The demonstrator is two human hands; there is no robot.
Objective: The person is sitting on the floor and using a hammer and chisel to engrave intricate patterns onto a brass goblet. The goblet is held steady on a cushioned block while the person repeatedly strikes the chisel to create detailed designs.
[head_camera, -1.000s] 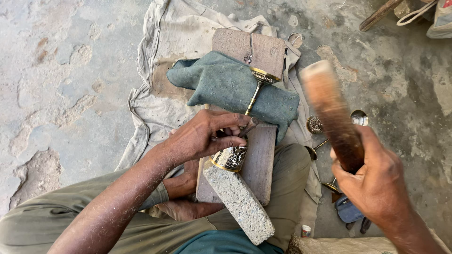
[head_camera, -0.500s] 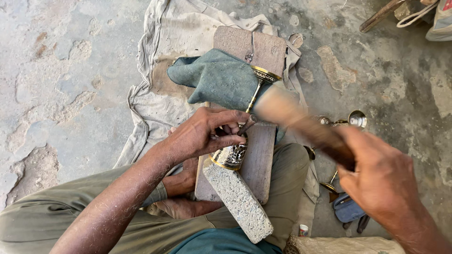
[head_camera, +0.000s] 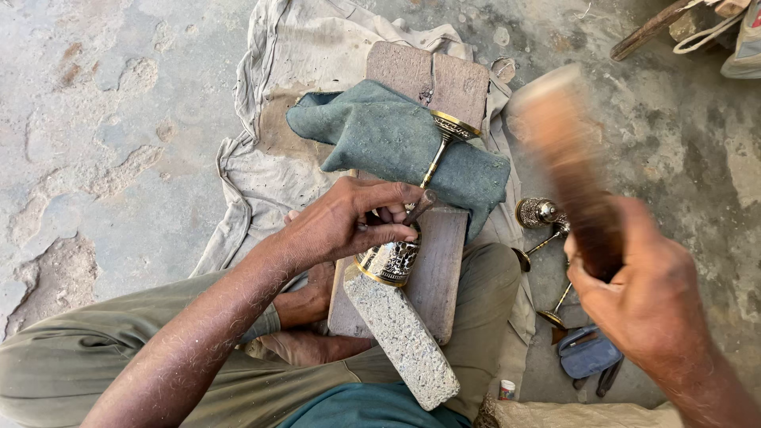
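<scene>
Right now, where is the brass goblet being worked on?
Centre of the head view: the brass goblet lies on the wooden board, cup under the left hand, stem across the green cloth.

Place: floor-level metalcraft workshop.
Ground: rough, patched concrete floor [head_camera: 95, 103], worked on sitting.
Bench: worn wooden board [head_camera: 436, 269] on a stained cloth [head_camera: 269, 166], at centre.
Tools: blurred wooden mallet [head_camera: 571, 174] at 3 o'clock.
Wares: brass goblets [head_camera: 543, 218] at 4 o'clock.

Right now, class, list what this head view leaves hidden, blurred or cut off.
Mallet in the right hand: motion-blurred, so its head shape is unclear.
Goblet cup: mostly covered by the left hand.
Punch tip: hidden by the fingers.
Bag, top right: cut off by the frame edge.
</scene>
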